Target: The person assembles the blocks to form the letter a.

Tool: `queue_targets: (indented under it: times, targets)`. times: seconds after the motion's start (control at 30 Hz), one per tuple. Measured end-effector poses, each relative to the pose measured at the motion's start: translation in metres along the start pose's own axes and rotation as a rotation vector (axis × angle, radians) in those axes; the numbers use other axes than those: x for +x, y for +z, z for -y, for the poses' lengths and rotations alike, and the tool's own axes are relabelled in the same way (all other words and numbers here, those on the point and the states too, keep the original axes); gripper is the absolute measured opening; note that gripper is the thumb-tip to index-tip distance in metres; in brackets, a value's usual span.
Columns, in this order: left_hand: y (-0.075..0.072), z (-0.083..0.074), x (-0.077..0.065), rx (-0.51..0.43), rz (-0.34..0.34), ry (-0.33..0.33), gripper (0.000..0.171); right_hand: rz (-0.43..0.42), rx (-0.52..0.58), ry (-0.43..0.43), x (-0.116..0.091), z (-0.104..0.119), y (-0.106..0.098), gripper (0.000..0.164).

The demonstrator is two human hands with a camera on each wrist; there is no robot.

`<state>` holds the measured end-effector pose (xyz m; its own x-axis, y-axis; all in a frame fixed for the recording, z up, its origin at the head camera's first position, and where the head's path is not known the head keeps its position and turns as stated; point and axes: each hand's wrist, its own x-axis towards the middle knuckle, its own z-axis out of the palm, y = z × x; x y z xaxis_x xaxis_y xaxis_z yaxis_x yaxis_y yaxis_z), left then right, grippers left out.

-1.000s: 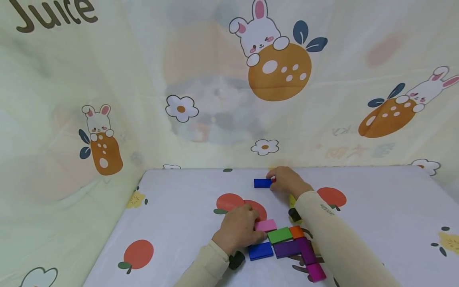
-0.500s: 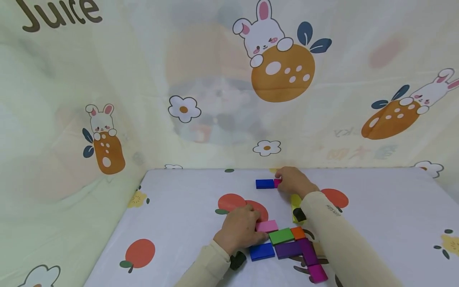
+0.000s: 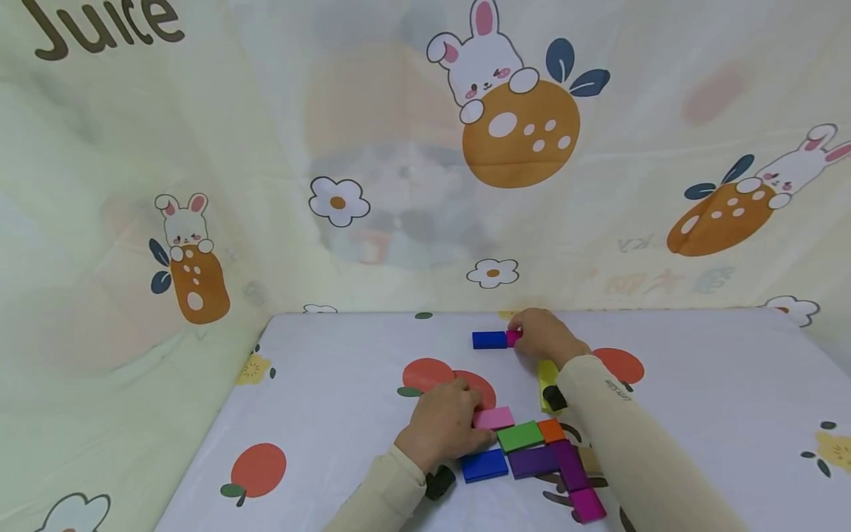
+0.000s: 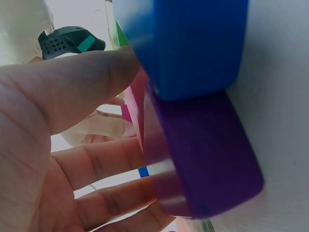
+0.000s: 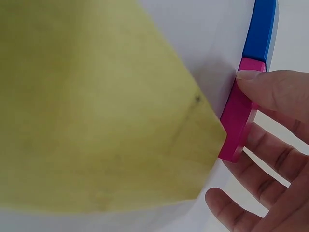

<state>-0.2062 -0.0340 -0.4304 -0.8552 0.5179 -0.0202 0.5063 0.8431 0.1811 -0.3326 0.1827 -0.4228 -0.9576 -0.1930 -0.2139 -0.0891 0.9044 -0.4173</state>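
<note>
Magenta block (image 5: 238, 108) (right grip (image 3: 548, 338) pinches it).

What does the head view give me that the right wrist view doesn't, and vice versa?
Only the head view shows the left hand, the near cluster with the pink block, green block and orange block, and the rabbit-print backdrop.

Only the right wrist view shows most of the magenta block's length; from the head, the right hand hides all but one end.

Both share that hand at the magenta block, the far blue block end to end with it, and the yellow block.
</note>
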Motion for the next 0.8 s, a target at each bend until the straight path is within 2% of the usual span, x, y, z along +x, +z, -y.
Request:
queue_targets:
  times: [0.13, 0.27, 0.43, 0.53, 0.67, 0.8]
  targets:
    - [0.001, 0.001, 0.000, -0.001, -0.004, -0.002, 0.038, -0.009, 0.012, -0.003, -0.004, 0.001, 0.000, 0.047]
    - [0.001, 0.001, -0.001, 0.008, -0.004, -0.002, 0.038, -0.060, 0.032, -0.007, -0.016, -0.004, 0.000, 0.063]
    - [0.001, 0.000, -0.001, 0.018, 0.006, -0.004, 0.038, -0.108, 0.031, 0.036, -0.042, -0.012, -0.003, 0.064]
    - [0.002, 0.000, -0.002, 0.015, 0.008, -0.004, 0.038, -0.084, 0.030, 0.108, -0.057, -0.016, -0.005, 0.065]
    - [0.002, 0.000, -0.003, 0.012, 0.003, -0.001, 0.038, -0.009, 0.025, 0.181, -0.074, -0.018, -0.002, 0.071]
    - [0.002, -0.001, -0.003, 0.012, 0.005, -0.003, 0.039, 0.018, 0.029, 0.189, -0.089, -0.014, 0.002, 0.072]
